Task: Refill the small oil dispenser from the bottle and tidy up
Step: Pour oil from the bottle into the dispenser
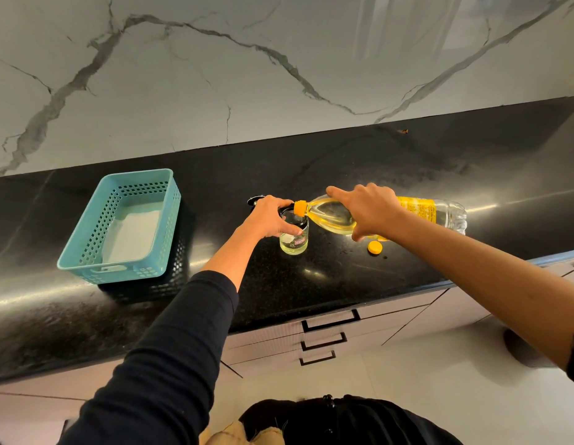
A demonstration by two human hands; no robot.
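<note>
A small glass oil dispenser [294, 240] stands upright on the black counter [343, 277], with pale oil in its bottom. My left hand [269, 218] grips its upper part. My right hand [369, 211] holds a clear plastic oil bottle [439, 211] tipped almost flat, its yellow neck [300, 207] resting over the dispenser's open mouth. Yellow oil lies in the bottle's neck end. The bottle's yellow cap [374, 247] lies on the counter just right of the dispenser. A dark lid-like piece [255, 200] lies behind my left hand, mostly hidden.
A teal perforated plastic basket [90, 248] sits on the counter to the left, with a white sheet in its bottom. A marble wall [279, 59] backs the counter. Drawers with black handles [330, 322] are below the counter's front edge.
</note>
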